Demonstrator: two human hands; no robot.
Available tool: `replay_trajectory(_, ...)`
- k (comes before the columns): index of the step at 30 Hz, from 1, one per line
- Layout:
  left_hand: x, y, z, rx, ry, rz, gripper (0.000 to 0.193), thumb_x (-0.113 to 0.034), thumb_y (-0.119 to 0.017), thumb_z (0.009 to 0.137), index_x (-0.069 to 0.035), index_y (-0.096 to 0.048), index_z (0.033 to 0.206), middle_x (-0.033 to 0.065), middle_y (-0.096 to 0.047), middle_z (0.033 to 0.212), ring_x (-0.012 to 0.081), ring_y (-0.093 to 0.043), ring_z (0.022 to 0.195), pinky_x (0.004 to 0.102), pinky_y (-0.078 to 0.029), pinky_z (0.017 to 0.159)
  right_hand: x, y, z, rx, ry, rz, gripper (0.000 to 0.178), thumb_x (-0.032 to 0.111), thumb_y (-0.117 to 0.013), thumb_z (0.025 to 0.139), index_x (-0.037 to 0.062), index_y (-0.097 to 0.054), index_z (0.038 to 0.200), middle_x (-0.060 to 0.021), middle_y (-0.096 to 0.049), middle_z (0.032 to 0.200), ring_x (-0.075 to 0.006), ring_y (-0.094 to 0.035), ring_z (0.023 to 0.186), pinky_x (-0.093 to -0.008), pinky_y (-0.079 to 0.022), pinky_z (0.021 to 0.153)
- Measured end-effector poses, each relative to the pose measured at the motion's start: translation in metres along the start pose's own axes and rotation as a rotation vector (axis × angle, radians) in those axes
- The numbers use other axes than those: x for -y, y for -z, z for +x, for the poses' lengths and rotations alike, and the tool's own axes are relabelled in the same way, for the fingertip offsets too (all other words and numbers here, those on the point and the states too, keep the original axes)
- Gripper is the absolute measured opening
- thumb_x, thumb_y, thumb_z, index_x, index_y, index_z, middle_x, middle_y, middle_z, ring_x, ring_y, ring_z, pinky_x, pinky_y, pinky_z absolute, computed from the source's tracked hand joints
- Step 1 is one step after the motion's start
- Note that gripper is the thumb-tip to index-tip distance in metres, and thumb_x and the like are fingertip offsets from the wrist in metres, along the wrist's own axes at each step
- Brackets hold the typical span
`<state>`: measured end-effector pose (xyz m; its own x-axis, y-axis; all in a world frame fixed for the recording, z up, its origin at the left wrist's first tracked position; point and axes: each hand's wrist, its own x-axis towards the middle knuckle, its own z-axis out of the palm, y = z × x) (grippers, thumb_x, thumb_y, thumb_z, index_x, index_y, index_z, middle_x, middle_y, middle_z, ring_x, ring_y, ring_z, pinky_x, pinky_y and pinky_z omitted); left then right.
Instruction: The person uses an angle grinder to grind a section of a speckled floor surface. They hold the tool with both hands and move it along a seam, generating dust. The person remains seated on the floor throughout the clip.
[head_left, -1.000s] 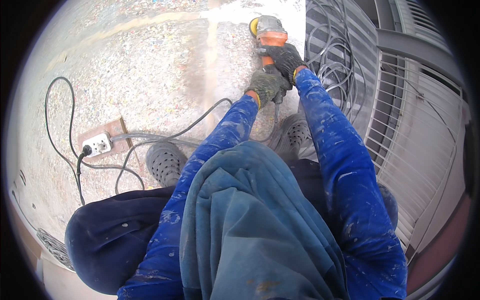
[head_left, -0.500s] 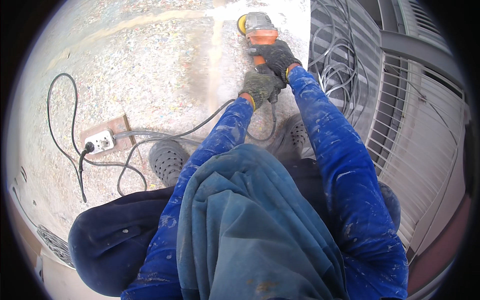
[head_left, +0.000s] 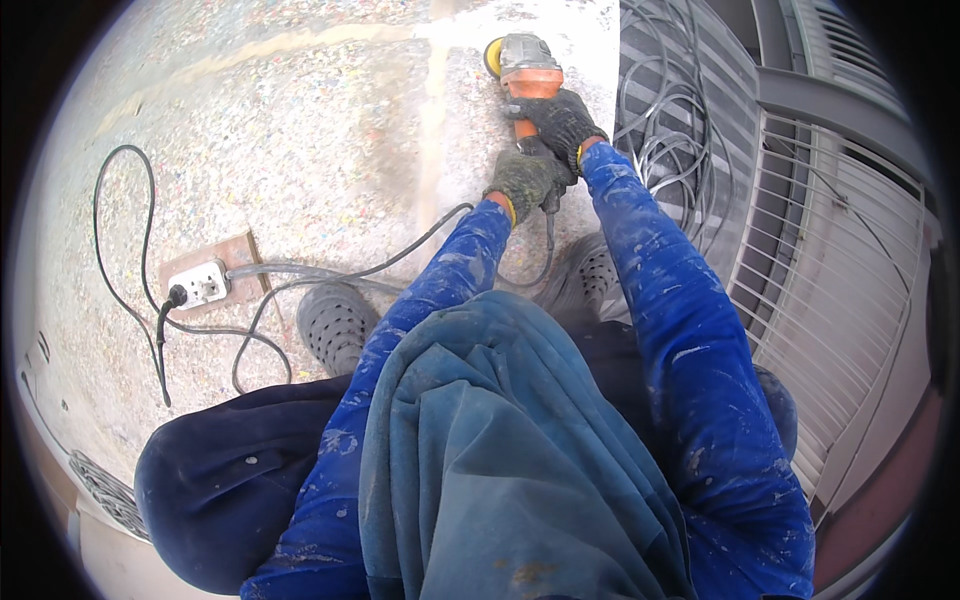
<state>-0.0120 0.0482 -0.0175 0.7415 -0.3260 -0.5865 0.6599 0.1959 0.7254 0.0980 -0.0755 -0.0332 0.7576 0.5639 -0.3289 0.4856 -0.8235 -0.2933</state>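
An orange and grey angle grinder (head_left: 532, 80) with a yellow disc (head_left: 493, 58) rests low over the speckled floor (head_left: 300, 150), ahead of my feet. My right hand (head_left: 560, 122), in a dark work glove, is wrapped round its orange body. Behind it, my left hand (head_left: 527, 182), in a greyish-green glove, grips the rear handle, which the fingers mostly hide. From that end a dark cord (head_left: 551, 240) runs down and curls back between my shoes. Pale dust whitens the floor around the disc.
A white power strip (head_left: 207, 284) on a small board lies at the left with a black plug in it; its cord loops beside it. Coiled grey cables (head_left: 680, 130) lie on a striped surface at the right, beside a white wire rack (head_left: 830, 270). My grey clogs (head_left: 337, 325) flank the cord.
The grinder and both gloved hands have shifted slightly to the right and toward me. Both grips look the same.
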Motion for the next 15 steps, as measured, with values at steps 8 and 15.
replay_trajectory(8,-0.005,0.019,-0.009,-0.013,-0.012,0.229,0.022,-0.015,-0.054,0.095,-0.002,-0.071,0.098,0.0088,-0.073,0.082,0.0181,-0.068,0.069,0.0315,-0.053,0.063,0.018,-0.013,0.023,-0.023,0.012,0.063,0.041,0.048,-0.065,0.089,0.0231,-0.07,0.12,-0.004,-0.067,0.122,-0.0261,-0.063,0.109,-0.0379,-0.051,0.091)
replay_trajectory(15,0.01,0.016,-0.017,-0.198,-0.196,0.136,0.015,-0.009,-0.058,0.088,-0.003,-0.071,0.093,0.0114,-0.071,0.08,0.0216,-0.067,0.065,0.0338,-0.051,0.06,0.045,0.003,0.028,0.032,-0.092,0.06,0.046,0.051,-0.069,0.084,0.02,-0.071,0.118,-0.0065,-0.069,0.118,-0.0271,-0.065,0.105,-0.0393,-0.053,0.089)
